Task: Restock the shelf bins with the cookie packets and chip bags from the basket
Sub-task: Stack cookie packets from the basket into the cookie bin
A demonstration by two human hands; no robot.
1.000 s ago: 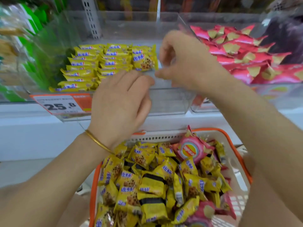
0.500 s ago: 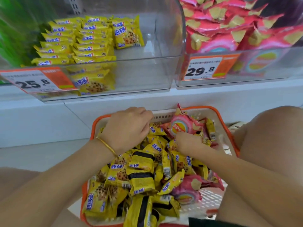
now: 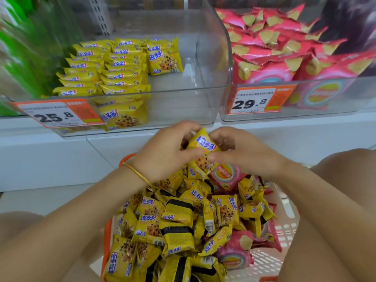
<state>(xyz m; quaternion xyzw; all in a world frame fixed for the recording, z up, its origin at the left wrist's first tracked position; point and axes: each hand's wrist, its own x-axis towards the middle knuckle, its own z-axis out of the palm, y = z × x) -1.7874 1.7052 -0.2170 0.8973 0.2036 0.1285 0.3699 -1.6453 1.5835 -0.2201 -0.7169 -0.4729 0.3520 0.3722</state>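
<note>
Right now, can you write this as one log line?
step: picking | left hand + right hand: holding cookie packet | over: basket | target: cookie bin

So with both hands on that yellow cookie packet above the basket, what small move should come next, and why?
Probably lift the yellow cookie packet, pinched between the left hand and right hand, up into the clear plastic bin tagged 25.8. Matching yellow packets are stacked at that bin's left, and its right side is bare. The pink chip bags fill the neighbouring bin.
</note>
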